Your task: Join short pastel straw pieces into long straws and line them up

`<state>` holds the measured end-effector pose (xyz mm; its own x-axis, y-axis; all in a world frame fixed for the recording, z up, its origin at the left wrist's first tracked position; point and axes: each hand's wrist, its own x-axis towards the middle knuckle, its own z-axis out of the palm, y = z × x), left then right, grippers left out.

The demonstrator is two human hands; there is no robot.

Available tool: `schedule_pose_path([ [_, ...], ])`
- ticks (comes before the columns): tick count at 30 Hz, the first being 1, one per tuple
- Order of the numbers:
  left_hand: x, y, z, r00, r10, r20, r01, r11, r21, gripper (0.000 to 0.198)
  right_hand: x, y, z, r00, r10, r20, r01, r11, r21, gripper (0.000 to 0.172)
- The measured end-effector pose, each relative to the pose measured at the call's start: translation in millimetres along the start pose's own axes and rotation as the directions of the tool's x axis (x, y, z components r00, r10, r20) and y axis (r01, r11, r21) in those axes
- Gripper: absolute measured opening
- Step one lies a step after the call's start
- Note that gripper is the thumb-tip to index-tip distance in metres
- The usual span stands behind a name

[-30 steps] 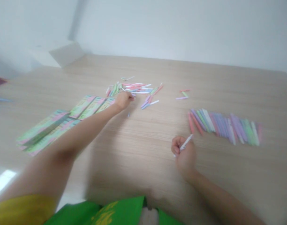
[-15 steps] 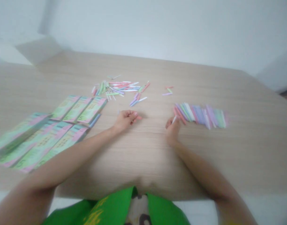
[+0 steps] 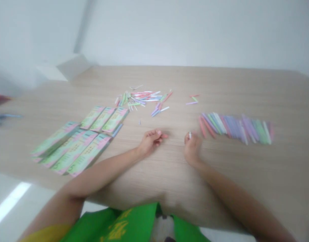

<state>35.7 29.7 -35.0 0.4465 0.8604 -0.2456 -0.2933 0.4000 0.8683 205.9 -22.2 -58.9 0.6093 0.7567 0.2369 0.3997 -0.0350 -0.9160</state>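
Note:
My left hand (image 3: 151, 142) is closed in a pinch on a small red stick (image 3: 165, 136), whose end shows past the fingertips. Opposite it, my right hand (image 3: 193, 149) is curled shut around a small white stick (image 3: 190, 135); most of that piece is hidden. Just right of this hand lies a row of pastel sticks (image 3: 230, 125), side by side, with two red sticks (image 3: 203, 127) at its left end. Beyond my left hand is a loose heap of thin coloured sticks (image 3: 146, 97). Blur hides finer detail.
Several flat green-and-pink boxes (image 3: 78, 153) lie in two rows at the left, a blue stick (image 3: 117, 130) beside them. A few short pieces (image 3: 194, 99) rest toward the back. The wooden table (image 3: 157, 181) meets a white wall (image 3: 184, 33).
The camera view has swung left, so the table's contents appear farther right. My right hand has drawn slightly away from the stick row. Both hands keep their small sticks.

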Motion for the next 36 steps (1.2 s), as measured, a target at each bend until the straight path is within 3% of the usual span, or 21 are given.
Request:
schedule_pose_path([
  [3,2.5,-10.2,-9.0,1.0,0.015,-0.008,-0.016,0.991,-0.135,0.03,-9.5,-0.8,1.9,0.995,-0.081,0.064,0.089,0.987,-0.131,0.049],
  [7,0.9,-14.5,-13.2,0.992,0.01,0.127,0.016,0.98,-0.201,0.034,-18.6,-3.0,3.2,0.961,-0.221,0.163,0.269,0.883,-0.385,0.047],
  [10,-2.1,-14.5,-11.6,0.984,0.027,0.178,0.003,0.986,-0.168,0.036,-20.3,-2.2,2.8,0.94,-0.263,0.218,0.33,0.863,-0.383,0.044],
  [14,-4.7,-17.1,-10.2,0.967,0.043,0.25,-0.023,0.997,-0.08,0.039,-19.3,2.0,2.3,0.944,-0.246,0.221,0.311,0.889,-0.337,0.043],
  [18,-7.8,-21.3,-10.9,0.94,0.03,0.339,-0.023,0.999,-0.024,0.039,-19.4,4.2,1.9,0.934,-0.266,0.24,0.344,0.853,-0.393,0.045],
  [22,-10.3,-21.6,-10.4,0.932,0.023,0.361,-0.009,0.999,-0.041,0.038,-20.8,4.2,0.2,0.926,-0.287,0.245,0.369,0.825,-0.428,0.048],
  [27,-6.1,-23.8,-12.4,0.94,0.032,0.339,-0.018,0.999,-0.044,0.039,-21.0,1.3,-2.1,0.895,-0.279,0.348,0.444,0.641,-0.626,0.052],
  [30,-2.7,-29.1,-15.0,0.97,0.119,0.211,-0.131,0.991,0.042,0.035,-20.7,-6.0,-1.2,0.906,-0.18,0.382,0.417,0.522,-0.744,0.056],
  [33,-2.3,-33.3,-15.1,0.967,0.25,0.047,-0.254,0.94,0.228,0.031,-21.0,-15.3,1.4,0.915,-0.081,0.394,0.383,0.476,-0.792,0.06],
  [36,-4.5,-34.2,-12.3,0.957,0.29,0.01,-0.277,0.905,0.324,0.03,-22.8,-22.4,3.5,0.907,-0.021,0.42,0.378,0.48,-0.792,0.064],
])
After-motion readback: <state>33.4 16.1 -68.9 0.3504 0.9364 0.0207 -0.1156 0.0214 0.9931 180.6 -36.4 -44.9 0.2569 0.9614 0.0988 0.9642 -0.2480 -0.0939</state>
